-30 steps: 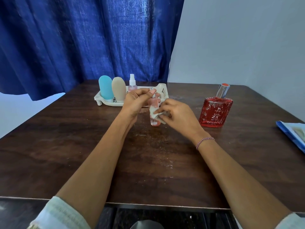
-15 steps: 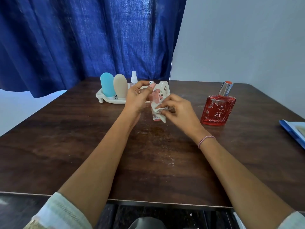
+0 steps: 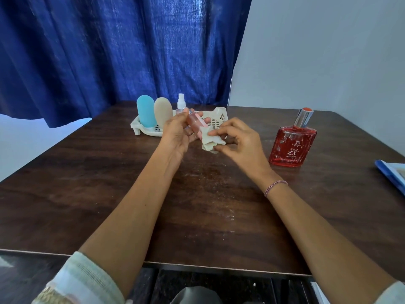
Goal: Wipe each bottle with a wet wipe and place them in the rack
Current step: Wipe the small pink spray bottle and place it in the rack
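My left hand (image 3: 177, 134) grips a small pink bottle (image 3: 194, 122), tilted and lifted above the table in front of the rack. My right hand (image 3: 238, 141) pinches a crumpled wet wipe (image 3: 210, 142) against the bottle's lower end. The white rack (image 3: 215, 118) stands at the back of the table with a blue bottle (image 3: 145, 114), a beige bottle (image 3: 162, 113) and a small clear spray bottle (image 3: 181, 104) upright in it. A red square perfume bottle (image 3: 292, 144) with a silver cap stands on the table to the right.
The dark wooden table (image 3: 197, 205) has pale smears near its middle. A blue-edged packet (image 3: 392, 174) lies at the right edge. A blue curtain hangs behind the table, with a grey wall at the right.
The pink bottle has been lifted off the table and tilted from upright. The wipe has moved down to the bottle's lower end.
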The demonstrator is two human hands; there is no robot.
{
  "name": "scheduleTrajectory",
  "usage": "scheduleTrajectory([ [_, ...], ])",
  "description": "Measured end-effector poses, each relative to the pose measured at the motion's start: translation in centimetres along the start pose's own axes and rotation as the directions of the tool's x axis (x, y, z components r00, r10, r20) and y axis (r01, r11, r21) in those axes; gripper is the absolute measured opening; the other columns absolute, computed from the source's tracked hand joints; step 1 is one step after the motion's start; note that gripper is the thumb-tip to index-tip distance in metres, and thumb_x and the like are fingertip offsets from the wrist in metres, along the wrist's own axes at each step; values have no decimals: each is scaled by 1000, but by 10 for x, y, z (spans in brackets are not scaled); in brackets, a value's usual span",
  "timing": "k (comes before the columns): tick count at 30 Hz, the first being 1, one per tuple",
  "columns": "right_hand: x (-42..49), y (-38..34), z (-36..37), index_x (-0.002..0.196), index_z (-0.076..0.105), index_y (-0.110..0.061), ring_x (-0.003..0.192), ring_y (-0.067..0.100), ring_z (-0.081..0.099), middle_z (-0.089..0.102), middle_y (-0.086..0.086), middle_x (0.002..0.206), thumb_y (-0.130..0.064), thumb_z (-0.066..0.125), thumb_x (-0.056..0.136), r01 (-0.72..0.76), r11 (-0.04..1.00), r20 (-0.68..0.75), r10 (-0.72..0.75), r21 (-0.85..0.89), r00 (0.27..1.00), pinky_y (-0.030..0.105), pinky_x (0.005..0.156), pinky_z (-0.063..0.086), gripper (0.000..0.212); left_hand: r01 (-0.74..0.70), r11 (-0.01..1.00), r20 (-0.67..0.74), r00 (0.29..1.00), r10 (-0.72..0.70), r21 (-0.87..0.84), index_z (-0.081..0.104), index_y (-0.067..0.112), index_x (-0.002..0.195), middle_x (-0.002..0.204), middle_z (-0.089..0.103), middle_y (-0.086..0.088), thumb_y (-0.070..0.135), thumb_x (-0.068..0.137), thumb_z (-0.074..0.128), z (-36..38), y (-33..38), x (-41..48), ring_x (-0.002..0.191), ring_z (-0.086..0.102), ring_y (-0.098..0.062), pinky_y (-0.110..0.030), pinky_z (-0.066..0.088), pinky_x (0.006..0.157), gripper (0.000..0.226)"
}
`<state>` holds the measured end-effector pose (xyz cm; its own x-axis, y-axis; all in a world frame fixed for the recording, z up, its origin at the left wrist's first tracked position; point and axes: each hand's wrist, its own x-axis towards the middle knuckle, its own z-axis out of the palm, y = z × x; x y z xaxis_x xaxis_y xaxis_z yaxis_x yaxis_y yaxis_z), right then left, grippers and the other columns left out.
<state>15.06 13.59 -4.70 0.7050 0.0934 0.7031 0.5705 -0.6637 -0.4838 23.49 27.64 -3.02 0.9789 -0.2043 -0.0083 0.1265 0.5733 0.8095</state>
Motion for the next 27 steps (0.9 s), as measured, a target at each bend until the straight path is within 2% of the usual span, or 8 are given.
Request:
scheduleTrajectory([
  [4,-1,-2,1,101,69,-9,93,4,52,53,-1,99,-5,77,71,97,991,15,-96,-87,995,19,82,51,32,36,999,-1,999,-36,-30,56,6,98,75,73,-8,21,98,48,0,-2,2,73,72,-25,-43,56,80,17],
  [6,0,-3,0,100,70,-10,93,6,53,52,-5,99,-5,77,71,97,990,11,-97,-99,995,21,82,52,30,49,998,1,999,-49,-35,56,6,99,77,73,-10,22,98,49,0,-3,2,75,72,-26,-44,56,82,17],
  [13,1,-3,0,97,71,-9,97,4,54,56,-5,97,1,71,76,28,1000,-56,-27,3,998,10,80,47,23,65,996,3,998,-65,-63,55,6,104,89,72,-14,24,98,48,0,-2,-2,77,72,-24,-39,59,72,20],
  [17,3,2,-2,101,70,-8,96,5,55,57,-3,98,2,68,78,0,1000,-135,3,20,991,18,82,51,26,31,998,8,1000,-30,-52,51,6,104,90,70,-17,24,99,45,5,-2,-3,79,71,-24,-31,58,55,19],
  [20,5,5,-4,102,69,-6,96,9,58,58,-5,99,-1,67,80,-50,998,-150,55,32,987,26,84,53,22,16,1000,39,999,-17,5,51,6,108,96,70,-20,21,99,46,8,-5,-4,85,69,-25,-34,60,67,18],
  [22,5,6,-4,101,69,-3,92,9,57,58,-4,97,-5,65,83,-75,997,-148,77,18,986,23,82,52,18,6,999,58,998,-8,33,55,5,104,103,67,-22,18,98,48,9,-4,-5,88,68,-25,-38,57,79,15],
  [24,5,4,-2,100,69,-3,89,6,55,59,-1,95,-6,65,84,-56,998,-118,54,-18,992,14,78,48,17,-11,999,87,996,7,52,60,5,95,92,69,-18,15,96,51,10,-5,-6,83,68,-22,-39,55,81,13],
  [27,4,1,4,99,70,-3,84,6,52,56,5,92,-4,67,81,21,995,-78,-29,-102,997,12,75,47,18,-9,991,176,984,-15,134,64,6,88,75,71,-7,16,94,53,13,-8,-9,69,66,-16,-31,56,66,15],
])
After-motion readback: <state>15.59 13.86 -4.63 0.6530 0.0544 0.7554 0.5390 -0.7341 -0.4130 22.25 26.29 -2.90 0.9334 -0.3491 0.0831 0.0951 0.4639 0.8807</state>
